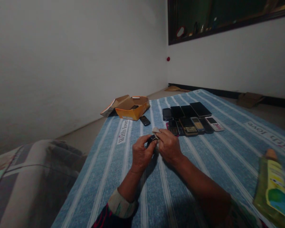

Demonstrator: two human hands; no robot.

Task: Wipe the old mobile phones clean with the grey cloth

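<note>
Over the middle of the striped cloth, my left hand [141, 153] is closed around a small dark mobile phone [151, 138]. My right hand [170, 148] pinches a whitish cloth [156, 130] and presses it against the phone's right end. Fingers cover much of both items. Just beyond my hands, to the right, lie two rows of mobile phones, among them a keypad phone [197, 124], a white and pink phone [215, 124] and a large black one [200, 109]. Another dark phone [145, 120] rests beside an open orange cardboard box [127, 114].
The blue-and-white striped tablecloth [123, 164] bears everything. A bottle of yellow-green liquid [272, 190] stands at the near right edge. Inside the box sits a dark item [135, 107]. To the left is a grey fabric-covered shape [45, 177]; walls rise behind.
</note>
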